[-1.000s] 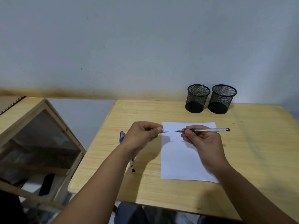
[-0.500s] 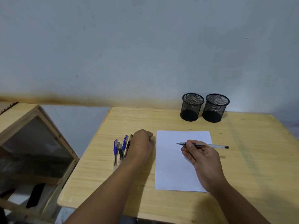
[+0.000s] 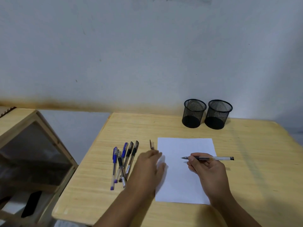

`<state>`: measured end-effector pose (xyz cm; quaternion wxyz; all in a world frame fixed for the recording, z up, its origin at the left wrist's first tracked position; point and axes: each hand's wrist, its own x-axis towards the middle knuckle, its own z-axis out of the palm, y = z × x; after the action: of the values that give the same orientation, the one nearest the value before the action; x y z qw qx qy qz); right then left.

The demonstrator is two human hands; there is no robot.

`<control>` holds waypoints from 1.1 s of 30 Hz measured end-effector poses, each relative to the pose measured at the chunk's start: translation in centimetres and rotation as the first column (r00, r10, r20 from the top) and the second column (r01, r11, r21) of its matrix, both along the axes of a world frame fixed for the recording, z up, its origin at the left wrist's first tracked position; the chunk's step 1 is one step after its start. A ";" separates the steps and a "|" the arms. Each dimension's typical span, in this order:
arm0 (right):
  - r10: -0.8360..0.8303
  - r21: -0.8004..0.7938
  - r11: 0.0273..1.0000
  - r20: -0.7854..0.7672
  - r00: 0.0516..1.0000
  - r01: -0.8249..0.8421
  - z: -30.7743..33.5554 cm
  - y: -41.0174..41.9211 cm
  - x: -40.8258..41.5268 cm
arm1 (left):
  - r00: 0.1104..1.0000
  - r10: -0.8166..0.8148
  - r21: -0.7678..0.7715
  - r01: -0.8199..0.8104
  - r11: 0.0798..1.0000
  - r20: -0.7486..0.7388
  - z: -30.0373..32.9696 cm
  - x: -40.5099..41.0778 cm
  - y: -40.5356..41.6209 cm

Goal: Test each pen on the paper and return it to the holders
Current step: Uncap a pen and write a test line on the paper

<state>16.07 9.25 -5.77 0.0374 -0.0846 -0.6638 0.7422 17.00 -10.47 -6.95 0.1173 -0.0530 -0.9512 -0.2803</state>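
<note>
Pen (image 3: 211, 158), uncapped, lies level in the right hand (image 3: 207, 169), whose thumb and curled fingers pinch it near the dark grip. Its tip points left, over the upper middle of the paper (image 3: 185, 146); whether the tip touches the sheet cannot be told. The pen's clear barrel sticks out past the hand to the right, ending in a dark plug.

At the paper's left edge sits the left hand (image 3: 150, 166), blurred, fingers stretched out loosely with their tips over the sheet's margin, holding nothing. Just beyond those fingertips a small dark cap (image 3: 151, 144) lies on the table (image 3: 254, 177), close beside the paper's upper left corner.

Left of that hand lies a loose bunch of spare pens (image 3: 123, 163), some with blue caps and some with dark ones, fanned and partly overlapping, their capped ends pointing away from the person.

At the table's far edge, near the wall (image 3: 147, 54), two black mesh holders (image 3: 207, 113) stand upright side by side, nearly touching, well apart from the paper. A wooden cabinet (image 3: 24, 145) stands off to the left.
</note>
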 end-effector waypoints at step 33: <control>0.150 0.481 0.872 -0.077 0.986 -0.095 -1.7 -6.6 -11.4 | 0.997 -0.071 -0.093 0.074 0.993 0.032 -1.9 2.2 0.7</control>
<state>4.72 2.62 -7.48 0.0471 0.0111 -0.8265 0.5609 19.20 -9.77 -8.81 0.0908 -0.0888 -0.9624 -0.2402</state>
